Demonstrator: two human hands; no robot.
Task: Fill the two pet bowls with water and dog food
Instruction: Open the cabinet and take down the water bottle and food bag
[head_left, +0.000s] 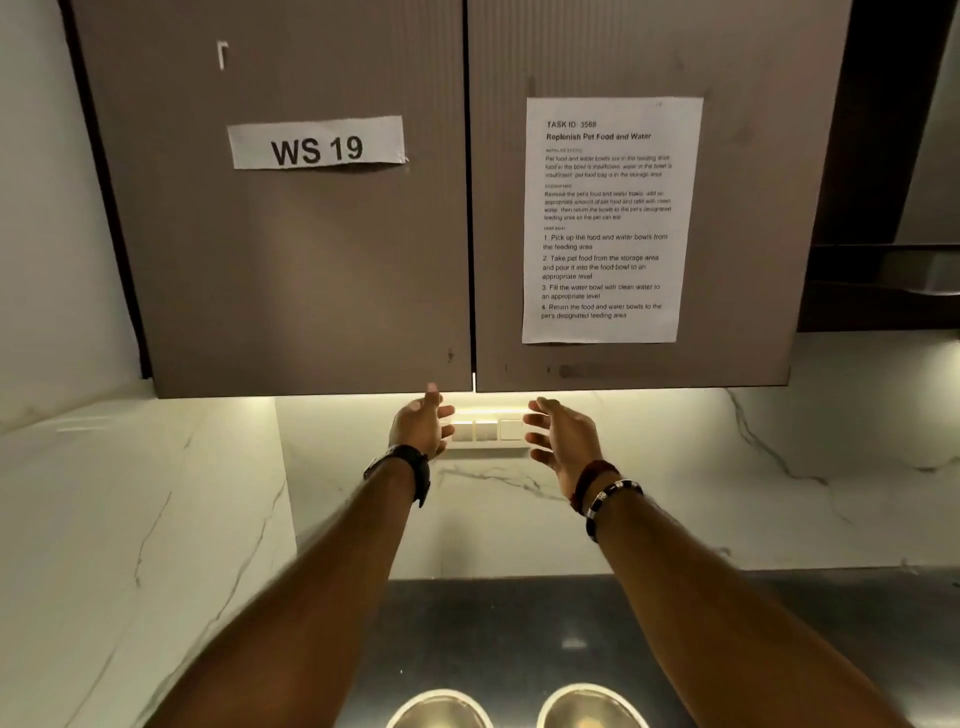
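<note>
Both arms reach up beneath the wall cabinet (311, 291). The left hand (420, 423) and right hand (561, 434) are spread, holding nothing. Far below the cabinet, two metal bowls (441, 709) are cut off, contents hidden.

Cabinet: two brown doors (311, 260), closed | Wall: white marble (727, 493), grey-veined | Light: warm strip under cabinet (488, 402) | Switch panel (485, 431) on wall | Table (519, 623): dark, glossy

shiny metal bowls (439, 709), glossy veined marble wall (675, 467), matt ribbed cabinet doors (311, 260), paper notices (608, 218)
</note>
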